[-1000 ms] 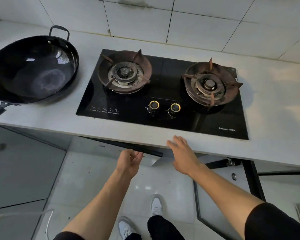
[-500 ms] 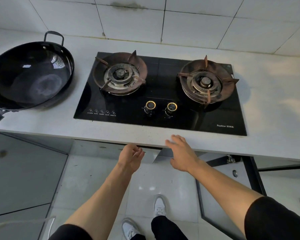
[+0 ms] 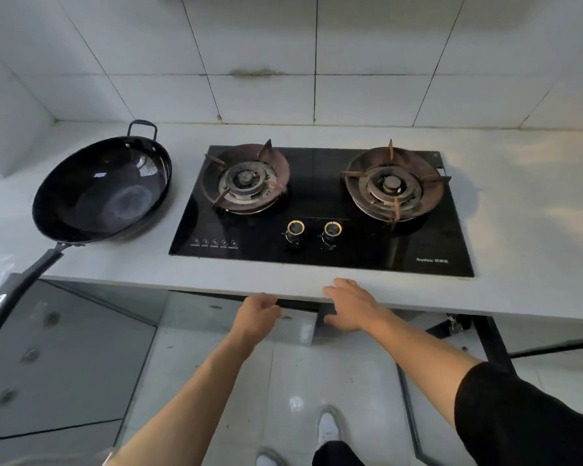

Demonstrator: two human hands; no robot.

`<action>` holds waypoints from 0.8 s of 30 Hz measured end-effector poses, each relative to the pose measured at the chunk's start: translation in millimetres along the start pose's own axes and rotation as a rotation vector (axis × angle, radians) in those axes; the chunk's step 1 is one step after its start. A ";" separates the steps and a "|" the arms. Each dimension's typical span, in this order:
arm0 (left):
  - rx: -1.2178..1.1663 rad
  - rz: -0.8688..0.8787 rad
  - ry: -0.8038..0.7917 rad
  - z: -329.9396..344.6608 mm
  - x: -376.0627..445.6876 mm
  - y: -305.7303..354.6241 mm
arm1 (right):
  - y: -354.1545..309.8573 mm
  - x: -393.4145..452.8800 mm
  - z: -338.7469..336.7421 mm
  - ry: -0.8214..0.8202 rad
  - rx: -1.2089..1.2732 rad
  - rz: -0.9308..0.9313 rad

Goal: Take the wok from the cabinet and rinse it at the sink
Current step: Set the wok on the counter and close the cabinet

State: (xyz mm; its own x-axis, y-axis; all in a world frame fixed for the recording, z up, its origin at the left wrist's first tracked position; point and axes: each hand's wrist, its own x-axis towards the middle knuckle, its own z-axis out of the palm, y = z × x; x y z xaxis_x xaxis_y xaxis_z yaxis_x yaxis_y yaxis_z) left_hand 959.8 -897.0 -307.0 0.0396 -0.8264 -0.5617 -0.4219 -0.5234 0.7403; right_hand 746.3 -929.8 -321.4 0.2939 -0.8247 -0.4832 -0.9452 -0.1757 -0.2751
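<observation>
The black wok (image 3: 101, 193) sits empty on the white counter (image 3: 122, 267), left of the stove, its long handle (image 3: 24, 280) sticking out past the front edge. Both hands are below it at the counter's front. My left hand (image 3: 256, 314) curls its fingers at the top edge of a pale cabinet door (image 3: 300, 326) under the counter; the fingertips are hidden. My right hand (image 3: 350, 306) lies with straight fingers over the counter's edge and its thumb underneath. No sink is in view.
A black two-burner gas stove (image 3: 317, 253) fills the middle of the counter, with two knobs at its front. A grey cabinet door (image 3: 48, 358) stands open at lower left, and a dark door frame (image 3: 492, 344) at lower right. My shoes (image 3: 327, 428) are on the pale tiled floor.
The cabinet door under the stove has swung in closer to the counter with my left hand on it. The view has pulled back and up; the wok has stayed in place.
</observation>
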 end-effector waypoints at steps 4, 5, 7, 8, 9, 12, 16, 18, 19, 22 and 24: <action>0.363 0.137 0.048 -9.9 -10.4 13.0 | 5.8 -20.7 -6.2 0.071 0.061 0.029; 0.451 0.162 0.037 -12.2 -9.7 15.9 | 6.9 -26.7 -7.4 0.088 0.072 0.047; 0.594 0.218 0.008 -14.8 -4.7 21.1 | 9.6 -39.2 -9.3 0.131 0.091 0.095; 0.638 0.246 -0.014 -14.0 -2.6 23.8 | 10.6 -47.1 -9.8 0.155 0.103 0.124; 0.676 0.277 -0.040 -11.7 -1.0 26.4 | 11.6 -55.7 -10.0 0.180 0.114 0.152; 0.794 0.383 -0.122 0.3 4.8 30.7 | 13.9 -81.9 -5.9 0.253 0.134 0.231; 0.912 0.537 -0.201 25.3 13.0 35.5 | 21.3 -119.1 9.1 0.308 0.151 0.337; 0.992 0.610 -0.225 42.1 10.9 37.5 | 27.3 -140.3 18.7 0.313 0.136 0.399; 1.056 0.638 -0.217 49.9 8.9 38.5 | 30.5 -151.1 23.9 0.316 0.128 0.435; 1.219 0.687 -0.162 70.5 3.0 40.3 | 42.1 -184.5 40.8 0.331 0.133 0.557; 1.231 0.698 -0.166 81.7 1.1 41.2 | 51.4 -206.5 52.4 0.336 0.147 0.632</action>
State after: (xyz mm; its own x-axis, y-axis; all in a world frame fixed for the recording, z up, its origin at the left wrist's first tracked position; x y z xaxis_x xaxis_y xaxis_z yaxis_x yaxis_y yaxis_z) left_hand 868.5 -902.5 -307.3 -0.5692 -0.7567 -0.3215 -0.8188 0.5570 0.1388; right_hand 644.5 -740.4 -279.4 -0.3830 -0.8696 -0.3118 -0.8842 0.4427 -0.1487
